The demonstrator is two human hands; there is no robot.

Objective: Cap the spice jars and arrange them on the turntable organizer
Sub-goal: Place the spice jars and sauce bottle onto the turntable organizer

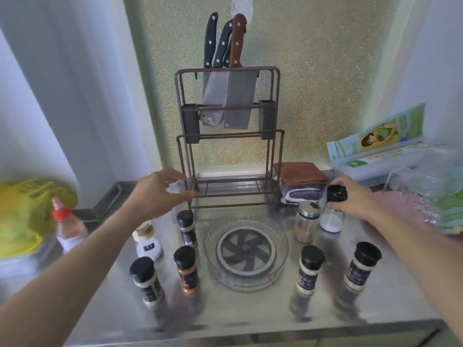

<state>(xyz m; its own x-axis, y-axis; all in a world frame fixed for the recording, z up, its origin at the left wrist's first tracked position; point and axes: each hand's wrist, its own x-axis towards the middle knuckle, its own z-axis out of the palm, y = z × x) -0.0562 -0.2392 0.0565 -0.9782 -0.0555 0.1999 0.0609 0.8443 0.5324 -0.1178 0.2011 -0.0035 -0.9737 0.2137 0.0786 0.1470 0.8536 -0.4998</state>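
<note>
A clear round turntable organizer [281,242] sits mid-counter with nothing on it. Several black-capped spice jars stand around it: three at its left [186,229] [186,269] [146,280] and two at its right [309,270] [362,265]. A white bottle [147,242] is at the left. A silver-lidded jar [305,221] and a clear jar of white powder [330,221] stand at the back right. My right hand [355,196] holds a black cap [337,194] just above the white-powder jar. My left hand [160,191] hovers with fingers apart near the rack's left foot.
A metal knife rack [228,121] with several knives stands behind the turntable. Folded cloths [300,181] lie to its right. Boxes and plastic bags [400,156] crowd the back right. A red-capped bottle [67,226] and a yellow bag [27,211] are at the left.
</note>
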